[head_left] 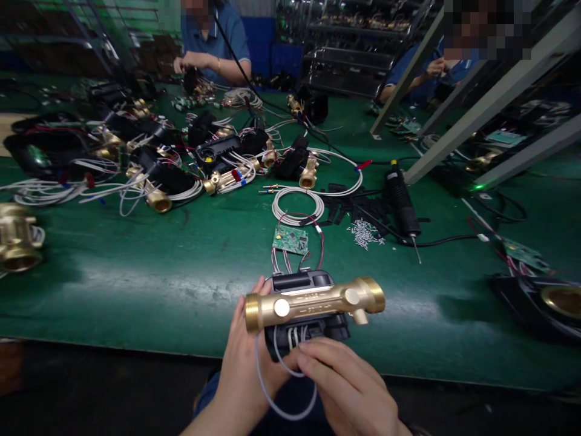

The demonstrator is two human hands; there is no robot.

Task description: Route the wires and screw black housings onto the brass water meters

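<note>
A brass pipe fitting (313, 304), threaded at its ends, lies across a black plastic housing (338, 327) in front of me. My left hand (245, 357) is wrapped round the left side of this assembly and holds it up near the table's front edge. The fingertips of my right hand (349, 381) are pinched together at the housing's lower side, on the thin grey wires (293, 338). A grey cable (290, 418) loops down below the fitting. Behind it, a green circuit board (290, 240) rests on the table, joined by thin wires to the housing.
A black electric screwdriver (402, 203) lies right of a pile of small screws (364, 234). Coiled cable (298, 206) sits behind the board. Several brass assemblies (222, 178) crowd the left and back. Grey metal posts (499, 91) slant across the right. Two people work opposite.
</note>
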